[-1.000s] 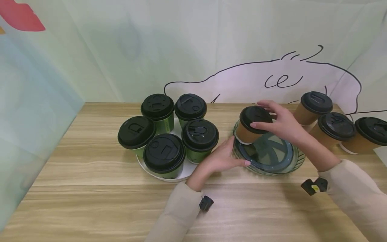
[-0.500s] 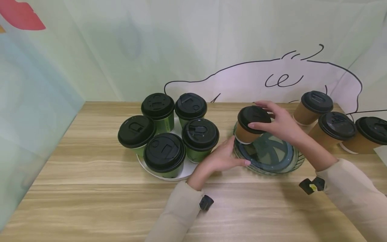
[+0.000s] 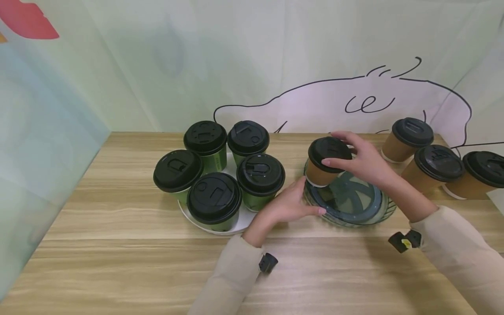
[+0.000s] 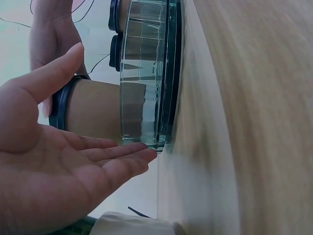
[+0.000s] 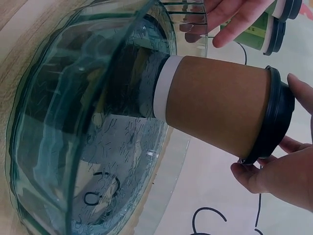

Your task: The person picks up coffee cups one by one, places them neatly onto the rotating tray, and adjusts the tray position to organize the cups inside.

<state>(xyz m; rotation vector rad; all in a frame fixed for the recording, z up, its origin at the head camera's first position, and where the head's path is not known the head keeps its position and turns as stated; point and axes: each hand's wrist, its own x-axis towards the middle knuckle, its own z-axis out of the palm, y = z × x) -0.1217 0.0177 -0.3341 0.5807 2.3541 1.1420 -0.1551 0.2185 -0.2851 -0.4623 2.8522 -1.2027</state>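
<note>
On the tabletop [image 3: 138, 271], our left hand [image 3: 290, 203] is spread beside a bowl [image 3: 354, 215], over which our right hand [image 3: 365, 161] grips a lidded cup [image 3: 320, 176].

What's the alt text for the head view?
A right hand holds a brown cup by its black lid at a glass dish, the left hand beside it. Left, five green cups crowd a white plate; right, three more brown cups.

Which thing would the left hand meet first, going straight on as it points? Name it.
The ribbed glass bowl: the left hand is right beside its left wall, possibly touching; depth is unclear. The brown paper cup would likely come next.
</note>
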